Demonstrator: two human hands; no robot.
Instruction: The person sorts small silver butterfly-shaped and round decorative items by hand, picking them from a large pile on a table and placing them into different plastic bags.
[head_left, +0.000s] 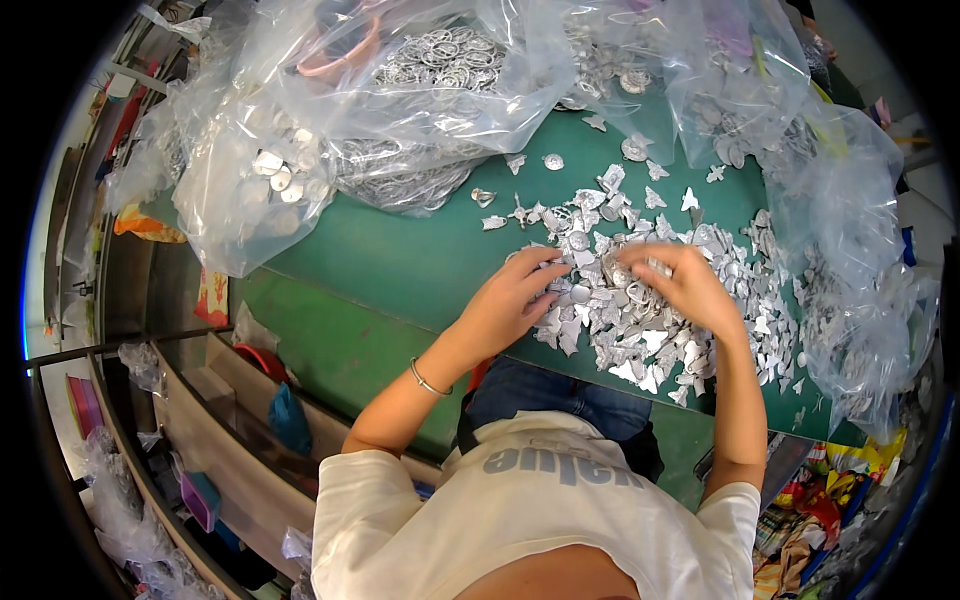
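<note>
A broad pile of small silver-coloured metal charms [650, 340] in many shapes lies on the green tabletop [390, 255]. At the pile's left edge is my left hand [520, 295], its fingers spread and touching the charms, with nothing visibly gripped. My right hand [688, 285] is over the middle of the pile, fingers bent down toward the pieces. Its fingertips are smeared by motion, so whether they pinch a charm cannot be made out. A few loose pieces, among them a round charm [553, 161], lie apart beyond the pile.
Clear plastic bags of silver rings [440, 60] and flat pieces [280, 178] crowd the table's far left. More bags of charms [850, 290] line the right side. Wooden drawers [250, 430] stand at lower left; colourful wrappers [820, 500] lie at lower right.
</note>
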